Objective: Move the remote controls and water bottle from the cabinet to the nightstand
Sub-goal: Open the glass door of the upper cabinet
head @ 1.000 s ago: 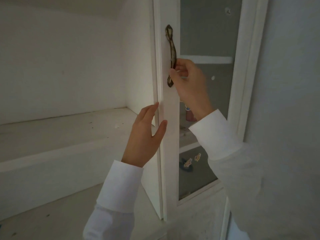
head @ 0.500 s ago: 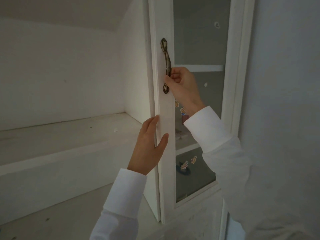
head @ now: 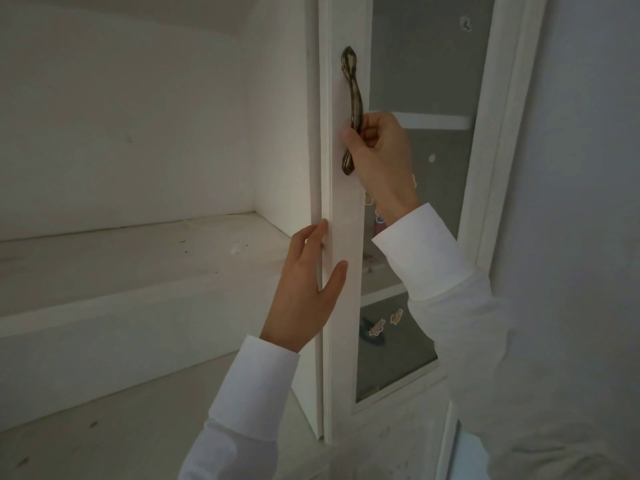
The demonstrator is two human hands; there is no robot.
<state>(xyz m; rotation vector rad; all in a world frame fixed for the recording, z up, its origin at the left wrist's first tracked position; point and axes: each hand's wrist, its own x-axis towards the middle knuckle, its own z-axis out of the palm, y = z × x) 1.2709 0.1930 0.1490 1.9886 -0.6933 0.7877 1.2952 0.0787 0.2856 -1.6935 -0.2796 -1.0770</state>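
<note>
While the remote controls and the water bottle cannot be made out anywhere, the cabinet door (head: 346, 306) stands between the two hands. The right hand (head: 381, 157) curls its fingers round the lower part of the bronze handle (head: 353, 109). Below it, the left hand (head: 308, 289) lies with straight fingers against the door's free edge, thumb on its front face. Left of this hand runs a white shelf (head: 138, 265); right of it, small stickers (head: 384, 323) dot the frosted glass (head: 426, 57).
</note>
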